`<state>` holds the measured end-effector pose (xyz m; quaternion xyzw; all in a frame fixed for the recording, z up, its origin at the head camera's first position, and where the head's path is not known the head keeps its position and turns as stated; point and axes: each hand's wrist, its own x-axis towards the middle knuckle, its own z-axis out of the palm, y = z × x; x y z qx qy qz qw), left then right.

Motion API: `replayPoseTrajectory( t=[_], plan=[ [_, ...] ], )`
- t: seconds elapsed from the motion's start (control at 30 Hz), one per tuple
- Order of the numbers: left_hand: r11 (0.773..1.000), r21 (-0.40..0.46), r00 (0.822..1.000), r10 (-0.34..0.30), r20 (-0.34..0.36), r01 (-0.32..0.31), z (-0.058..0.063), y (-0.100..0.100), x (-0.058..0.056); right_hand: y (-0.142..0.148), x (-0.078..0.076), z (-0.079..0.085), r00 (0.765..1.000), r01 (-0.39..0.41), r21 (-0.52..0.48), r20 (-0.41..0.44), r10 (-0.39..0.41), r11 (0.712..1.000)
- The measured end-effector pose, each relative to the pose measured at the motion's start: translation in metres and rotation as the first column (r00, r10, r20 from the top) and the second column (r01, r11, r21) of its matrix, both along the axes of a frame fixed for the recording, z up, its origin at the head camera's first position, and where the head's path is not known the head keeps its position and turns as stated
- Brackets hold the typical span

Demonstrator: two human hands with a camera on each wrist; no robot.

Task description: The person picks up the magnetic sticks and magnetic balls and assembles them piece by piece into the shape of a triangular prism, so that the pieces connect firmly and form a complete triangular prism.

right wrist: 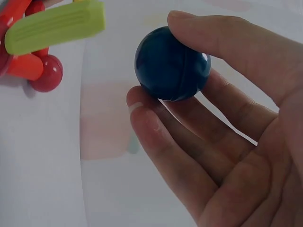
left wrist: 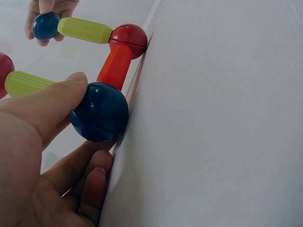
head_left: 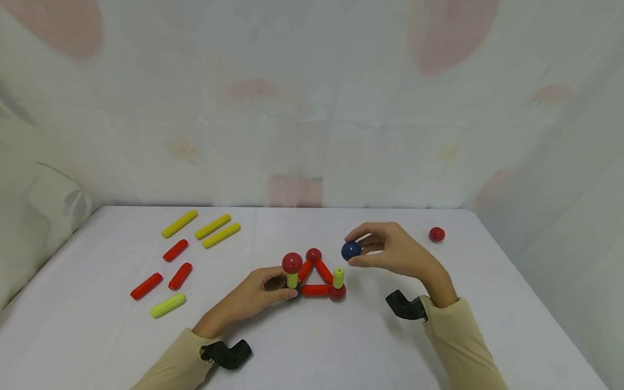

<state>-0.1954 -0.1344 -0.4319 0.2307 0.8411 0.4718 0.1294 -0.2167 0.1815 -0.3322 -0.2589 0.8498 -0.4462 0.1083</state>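
Note:
A triangle of red rods [head_left: 314, 291] and balls lies on the table. My left hand [head_left: 253, 297] pinches the blue ball [left wrist: 100, 112] at its near left corner. From that ball rises a short yellow-green rod topped by a red ball [head_left: 292, 262]. Another yellow-green rod [head_left: 338, 278] stands upright on the red ball [head_left: 337, 293] at the near right corner, its top end bare. A third red ball [head_left: 314, 254] forms the far corner. Above and right of the triangle, my right hand [head_left: 395, 250] holds a loose blue ball [right wrist: 173, 64] between thumb and fingertips, apart from the upright rod.
On the left of the white table lie several yellow rods [head_left: 213, 226], short red rods [head_left: 146, 286] and one yellow-green rod [head_left: 168, 305]. A single red ball [head_left: 436, 234] sits at the far right. Behind the table hangs a pale patterned cloth [head_left: 361, 135].

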Motion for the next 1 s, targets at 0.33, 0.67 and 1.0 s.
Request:
replayPoseTrajectory(
  t=[0.33, 0.67, 1.0],
  plan=[
    [1.000, -0.001, 1.000, 0.006, -0.005, -0.006, -0.001, 0.000, 0.001, -0.011, 0.004, -0.001, 0.997, -0.073, 0.028, -0.021, 0.073, 0.997],
    [1.000, -0.023, 1.000, 0.009, -0.012, -0.009, 0.000, 0.001, 0.000, -0.015, 0.005, -0.002, 0.995, -0.099, 0.057, -0.004, 0.099, 0.993],
    [1.000, -0.016, 1.000, -0.002, -0.005, 0.002, 0.002, 0.002, 0.002, -0.015, 0.002, -0.007, 0.990, -0.131, 0.049, 0.057, 0.129, 0.990]
  ],
)
